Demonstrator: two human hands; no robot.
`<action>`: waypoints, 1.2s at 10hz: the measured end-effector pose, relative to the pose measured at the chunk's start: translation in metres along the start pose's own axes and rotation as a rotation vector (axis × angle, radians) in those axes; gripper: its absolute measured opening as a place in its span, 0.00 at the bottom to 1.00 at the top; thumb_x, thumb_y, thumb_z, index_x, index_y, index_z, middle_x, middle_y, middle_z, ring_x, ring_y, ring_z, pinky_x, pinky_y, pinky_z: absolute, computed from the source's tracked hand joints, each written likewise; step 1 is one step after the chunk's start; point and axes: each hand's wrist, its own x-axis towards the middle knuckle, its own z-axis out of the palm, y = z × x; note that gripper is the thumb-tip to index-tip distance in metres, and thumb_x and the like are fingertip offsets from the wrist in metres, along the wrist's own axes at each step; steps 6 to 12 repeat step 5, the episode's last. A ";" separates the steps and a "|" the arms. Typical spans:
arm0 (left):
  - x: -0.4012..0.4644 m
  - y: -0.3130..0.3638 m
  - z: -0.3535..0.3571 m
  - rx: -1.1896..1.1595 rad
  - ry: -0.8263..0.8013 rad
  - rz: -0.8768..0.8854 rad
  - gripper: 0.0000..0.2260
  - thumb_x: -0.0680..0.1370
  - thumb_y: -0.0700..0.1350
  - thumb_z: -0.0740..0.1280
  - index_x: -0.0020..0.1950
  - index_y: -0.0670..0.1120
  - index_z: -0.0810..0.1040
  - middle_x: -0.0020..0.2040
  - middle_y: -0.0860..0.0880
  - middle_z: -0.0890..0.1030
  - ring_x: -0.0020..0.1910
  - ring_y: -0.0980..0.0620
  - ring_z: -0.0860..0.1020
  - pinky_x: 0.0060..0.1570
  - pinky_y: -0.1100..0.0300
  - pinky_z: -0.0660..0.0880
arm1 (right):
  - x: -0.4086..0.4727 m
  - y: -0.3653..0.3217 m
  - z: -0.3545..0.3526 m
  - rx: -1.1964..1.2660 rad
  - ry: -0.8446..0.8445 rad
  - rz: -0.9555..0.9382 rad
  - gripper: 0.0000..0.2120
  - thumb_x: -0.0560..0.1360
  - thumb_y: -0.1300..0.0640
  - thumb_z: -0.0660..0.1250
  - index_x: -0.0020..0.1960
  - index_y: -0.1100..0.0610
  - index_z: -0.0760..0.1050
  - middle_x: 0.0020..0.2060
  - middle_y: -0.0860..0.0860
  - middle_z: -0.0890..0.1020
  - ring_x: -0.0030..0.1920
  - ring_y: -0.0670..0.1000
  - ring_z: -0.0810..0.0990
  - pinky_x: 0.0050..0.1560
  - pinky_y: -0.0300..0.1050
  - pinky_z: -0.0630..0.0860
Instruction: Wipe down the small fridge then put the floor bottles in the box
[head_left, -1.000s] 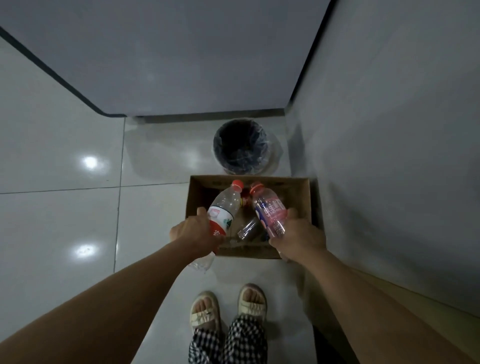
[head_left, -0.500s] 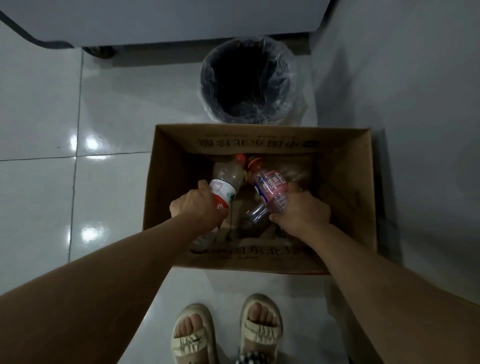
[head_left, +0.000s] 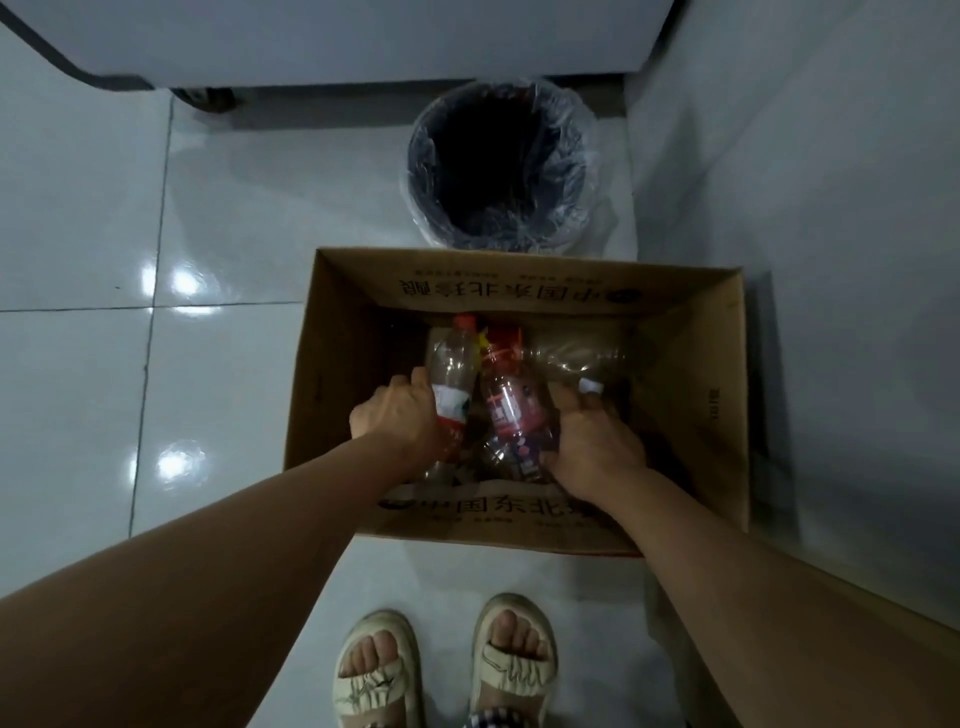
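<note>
Reaching deeper than half a second ago, both hands now sit well down inside the cardboard box (head_left: 722, 395), and the bottles they carried above its rim are lowered among the others on the box bottom. The left hand (head_left: 400, 421) curls its fingers round the white-and-red-labelled bottle (head_left: 451, 379), gripping it at the label with the red cap pointing toward the far wall of the box. The right hand (head_left: 592, 447) wraps round the pink-labelled bottle (head_left: 514, 410), which lies just beside the first one, its red cap also toward the far wall. A clear empty bottle (head_left: 576, 358) lies across the box floor beyond the right hand, and another clear one shows between the two hands, toward the near wall.

Chinese characters are printed on the box's near wall and, upside down, on the inside of its far wall; the bottle labels are too blurred to read.

Beyond the box's far wall stands a dark bin (head_left: 498, 166) lined with clear plastic. Before the near wall, two feet in pale sandals (head_left: 514, 660) stand on the glossy white floor tiles (head_left: 93, 389).
</note>
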 end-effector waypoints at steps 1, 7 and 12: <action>-0.020 0.001 -0.030 0.022 0.037 0.061 0.27 0.72 0.52 0.71 0.65 0.47 0.64 0.61 0.45 0.73 0.59 0.46 0.73 0.51 0.52 0.71 | -0.022 -0.011 -0.021 -0.033 -0.003 -0.016 0.40 0.71 0.51 0.72 0.76 0.50 0.53 0.72 0.55 0.62 0.71 0.57 0.61 0.67 0.54 0.68; -0.154 -0.026 -0.220 0.110 0.053 0.194 0.26 0.73 0.49 0.68 0.68 0.48 0.62 0.65 0.47 0.69 0.64 0.47 0.67 0.59 0.51 0.70 | -0.170 -0.113 -0.164 -0.131 0.066 -0.165 0.33 0.72 0.51 0.71 0.71 0.50 0.59 0.68 0.52 0.66 0.68 0.54 0.65 0.67 0.52 0.67; -0.154 -0.026 -0.220 0.110 0.053 0.194 0.26 0.73 0.49 0.68 0.68 0.48 0.62 0.65 0.47 0.69 0.64 0.47 0.67 0.59 0.51 0.70 | -0.170 -0.113 -0.164 -0.131 0.066 -0.165 0.33 0.72 0.51 0.71 0.71 0.50 0.59 0.68 0.52 0.66 0.68 0.54 0.65 0.67 0.52 0.67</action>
